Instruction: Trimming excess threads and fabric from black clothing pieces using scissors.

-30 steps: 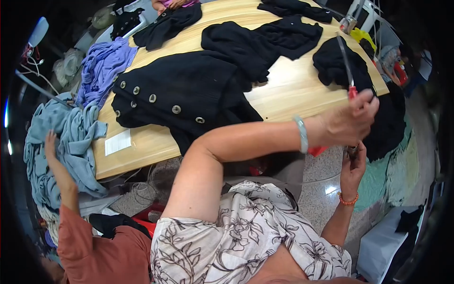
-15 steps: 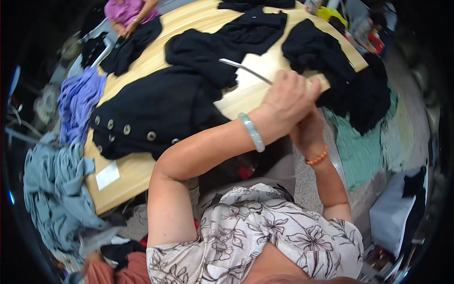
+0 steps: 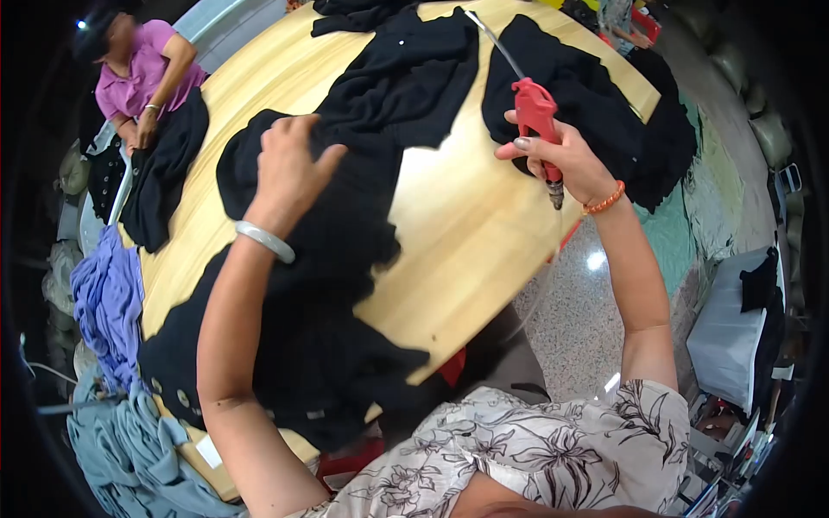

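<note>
In my right hand (image 3: 577,160) is a red air blow gun (image 3: 537,110). Its long thin metal nozzle points up and away to the left, and a thin pale hose seems to hang from its lower fitting. My left hand (image 3: 292,164) is open, fingers spread, over a black knit garment (image 3: 332,220) on the wooden table; whether it touches the cloth I cannot tell. Toward me lies black fabric with round buttons (image 3: 259,345). Another black garment (image 3: 423,73) is spread farther off, and a black piece (image 3: 566,95) lies beyond the air gun.
At the left edge of the table (image 3: 466,224) hang a purple garment (image 3: 108,293) and a grey-blue cloth pile (image 3: 129,449). A person in a pink shirt (image 3: 147,78) handles black cloth at the far left. Green cloth (image 3: 669,237) and a grey bin (image 3: 730,332) stand right.
My hands have separated: the left moved left and opened over the black garment, the right now holds the air gun alone. The view has shifted, and the buttoned black fabric sits nearer me.
</note>
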The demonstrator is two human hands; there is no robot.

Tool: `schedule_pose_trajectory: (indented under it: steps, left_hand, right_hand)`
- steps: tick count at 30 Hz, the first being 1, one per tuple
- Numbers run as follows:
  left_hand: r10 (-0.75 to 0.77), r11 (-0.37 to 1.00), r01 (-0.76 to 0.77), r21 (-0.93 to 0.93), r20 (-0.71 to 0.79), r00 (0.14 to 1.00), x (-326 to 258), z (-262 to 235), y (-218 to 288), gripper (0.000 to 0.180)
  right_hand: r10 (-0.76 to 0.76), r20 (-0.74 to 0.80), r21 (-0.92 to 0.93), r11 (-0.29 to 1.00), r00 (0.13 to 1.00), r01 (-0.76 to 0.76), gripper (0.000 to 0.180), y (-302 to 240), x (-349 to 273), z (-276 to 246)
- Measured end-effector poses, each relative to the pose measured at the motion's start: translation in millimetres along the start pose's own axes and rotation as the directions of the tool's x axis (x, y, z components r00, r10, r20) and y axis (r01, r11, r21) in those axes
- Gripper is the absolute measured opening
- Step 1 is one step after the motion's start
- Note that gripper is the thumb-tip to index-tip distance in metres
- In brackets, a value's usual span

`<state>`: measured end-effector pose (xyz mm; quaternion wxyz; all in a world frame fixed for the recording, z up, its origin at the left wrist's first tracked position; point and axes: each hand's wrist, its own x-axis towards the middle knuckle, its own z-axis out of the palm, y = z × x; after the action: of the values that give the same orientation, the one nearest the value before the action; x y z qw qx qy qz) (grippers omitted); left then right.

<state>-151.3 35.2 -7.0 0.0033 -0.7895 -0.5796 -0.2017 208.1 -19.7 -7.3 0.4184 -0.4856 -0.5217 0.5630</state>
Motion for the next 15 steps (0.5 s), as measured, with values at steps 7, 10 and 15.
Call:
schedule_pose_trajectory:
  steps: [7, 10, 15]
  left_hand:
    - [-0.284, 0.955, 0.238, 0.178, 0.310, 0.907, 81.5, 71.6, -86.4, 0.060]
    - [-0.139, 0.988, 0.154, -0.007, 0.388, 0.911, 77.6, 87.5, -102.4, 0.044]
    - [-0.051, 0.994, 0.082, -0.078, 0.340, 0.939, 65.5, 33.2, -72.8, 0.035]
  right_hand:
    - [-0.145, -0.002, -0.813, 0.577, 0.989, 0.083, 0.098, 33.9, 91.7, 69.3]
    - [-0.228, 0.030, -0.866, 0.480, 0.973, 0.139, 0.099, 62.0, 114.7, 99.8]
    - [-0.204, -0.003, -0.933, 0.352, 0.979, 0.071, 0.075, 54.1, 146.8, 90.0]
